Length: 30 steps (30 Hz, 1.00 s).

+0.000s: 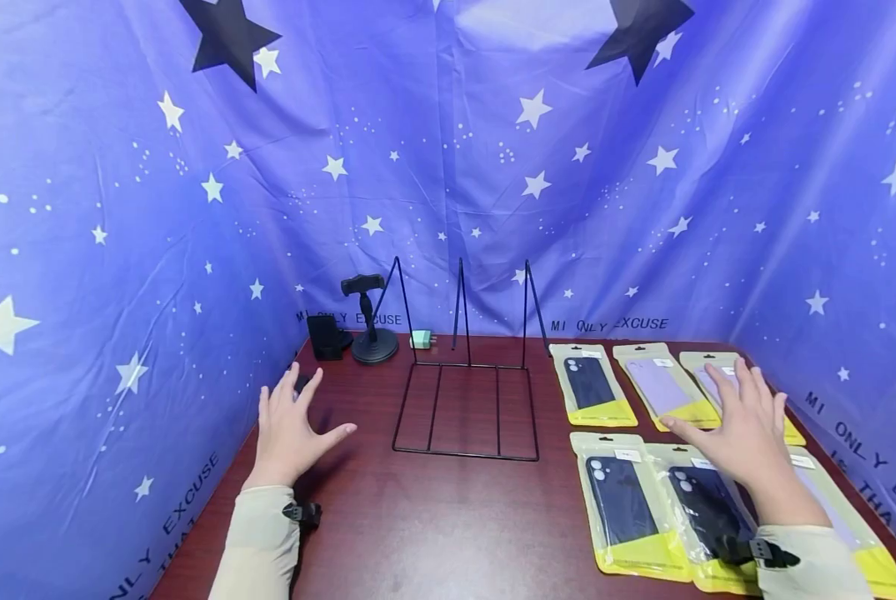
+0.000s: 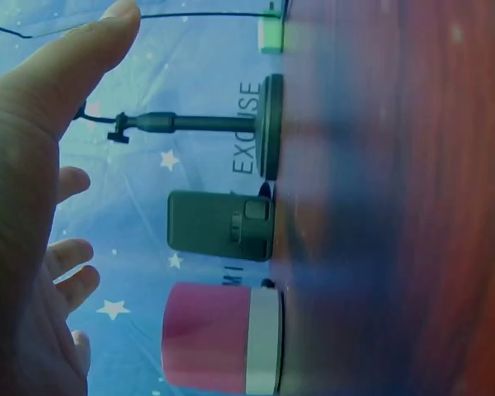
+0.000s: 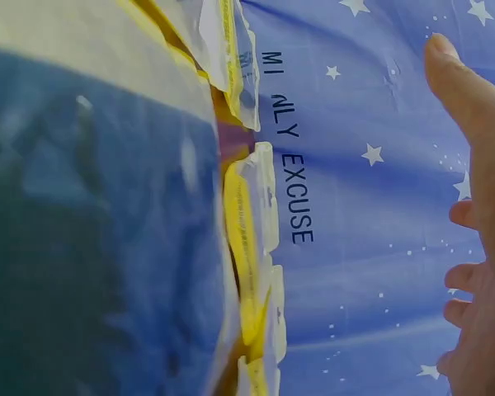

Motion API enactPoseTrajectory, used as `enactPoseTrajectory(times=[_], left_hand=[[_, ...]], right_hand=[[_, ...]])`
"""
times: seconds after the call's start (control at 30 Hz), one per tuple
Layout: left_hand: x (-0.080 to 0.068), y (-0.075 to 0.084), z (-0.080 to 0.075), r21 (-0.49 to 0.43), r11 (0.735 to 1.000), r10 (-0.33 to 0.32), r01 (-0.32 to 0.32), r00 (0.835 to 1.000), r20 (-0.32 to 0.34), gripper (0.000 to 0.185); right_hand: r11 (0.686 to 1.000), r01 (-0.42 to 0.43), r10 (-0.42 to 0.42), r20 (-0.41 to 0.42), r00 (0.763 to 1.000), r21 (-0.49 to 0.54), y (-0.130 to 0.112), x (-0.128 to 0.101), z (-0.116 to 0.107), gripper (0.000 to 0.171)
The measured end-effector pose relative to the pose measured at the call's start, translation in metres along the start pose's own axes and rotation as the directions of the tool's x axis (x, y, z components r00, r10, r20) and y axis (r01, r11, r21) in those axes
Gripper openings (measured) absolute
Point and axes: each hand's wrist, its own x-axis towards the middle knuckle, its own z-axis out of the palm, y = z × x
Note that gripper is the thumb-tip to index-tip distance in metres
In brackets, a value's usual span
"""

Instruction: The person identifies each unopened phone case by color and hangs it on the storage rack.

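Observation:
My left hand [image 1: 288,433] is held above the left side of the table, fingers spread and touching nothing. Over the packaged phone cases on the right hovers my right hand [image 1: 751,437], likewise spread and holding nothing. Those cases lie in two rows of clear pouches with yellow bottoms: a dark one [image 1: 589,382] and a lilac one [image 1: 655,383] at the back, a dark blue one [image 1: 622,500] and a black one [image 1: 706,508] in front. The right hand and sleeve partly hide other pouches. A black wire rack [image 1: 466,456] stands between the hands.
At the back left stand a black phone holder [image 1: 375,344] on a round base, a small black stand [image 1: 326,337] and a green charger plug [image 1: 421,339]. A pink-and-white cylinder [image 2: 206,338] shows in the left wrist view. Starry blue cloth [image 1: 448,167] walls the table.

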Motion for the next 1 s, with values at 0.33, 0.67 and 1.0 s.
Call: enactPoseTrajectory(times=[0.33,0.67,1.0], left_hand=[[-0.002,0.011,0.008,-0.069,0.994,-0.07,0.08,0.989,0.127,0.105],[-0.002,0.016,0.016,-0.294,0.95,-0.044,0.107,0.976,0.215,0.089],[-0.005,0.025,0.03,-0.464,0.864,-0.032,0.195,0.941,0.337,0.081]], right_hand=[[0.998,-0.033,0.028,0.082,0.996,0.061,0.01,0.011,-0.004,0.11],[0.996,-0.078,0.07,0.147,0.987,0.051,0.028,0.025,-0.008,0.11],[0.974,-0.203,0.178,0.215,0.96,0.099,0.045,0.035,-0.008,0.109]])
